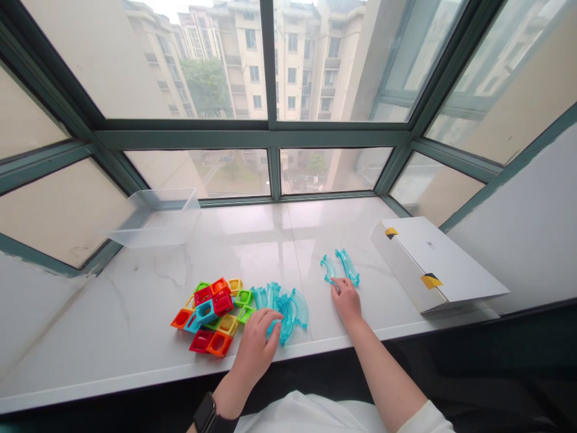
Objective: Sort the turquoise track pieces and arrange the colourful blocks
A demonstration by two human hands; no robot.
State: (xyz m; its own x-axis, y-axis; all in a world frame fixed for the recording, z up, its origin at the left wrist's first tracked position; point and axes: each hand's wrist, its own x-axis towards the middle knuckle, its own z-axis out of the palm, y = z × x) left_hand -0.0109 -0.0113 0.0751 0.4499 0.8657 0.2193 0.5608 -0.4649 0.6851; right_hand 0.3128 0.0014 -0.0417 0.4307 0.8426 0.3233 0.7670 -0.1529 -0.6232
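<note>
On a white marble window sill lies a heap of coloured square toy tiles in red, orange, yellow, green and blue. Right beside it sits a pile of translucent teal curved track pieces. My left hand rests on the near edge of that teal pile, fingers curled over a piece. Further right, two separate teal curved pieces lie side by side. My right hand is just below them, its fingertips touching the nearer piece. A black watch sits on my left wrist.
A clear plastic tub stands at the back left against the window. A flat white cardboard box with yellow tape lies at the right. Green window frames close off the back. The sill's front edge runs just before my body.
</note>
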